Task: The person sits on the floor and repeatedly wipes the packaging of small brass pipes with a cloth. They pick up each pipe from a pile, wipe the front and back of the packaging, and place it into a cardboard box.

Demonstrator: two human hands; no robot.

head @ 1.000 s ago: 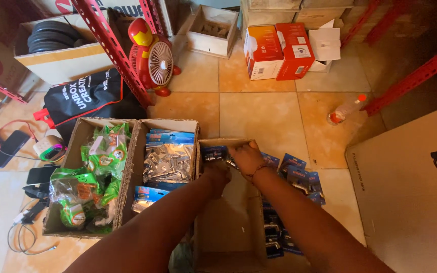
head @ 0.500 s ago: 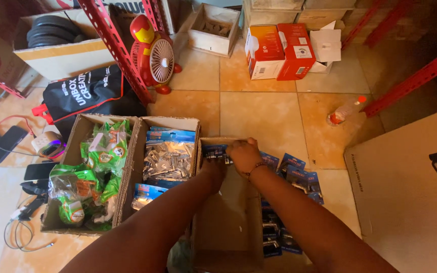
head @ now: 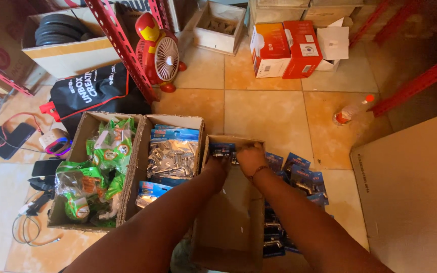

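While both hands (head: 236, 159) reach (fingers curled), blister pack (head: 222, 150) gripped

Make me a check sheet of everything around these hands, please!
Surface: tan tiled floor.
Job's things: blue blister pack at the far end of an open cardboard box; more packs lie on the floor to its right.
Clutter: box of green packets, box of silver packets, bottle, toy fan, black bag.
Grippers: left hand and right hand both on the pack.
Cables: cords and phones, far left.
Surroundings: red shelf frames, red-orange cartons.
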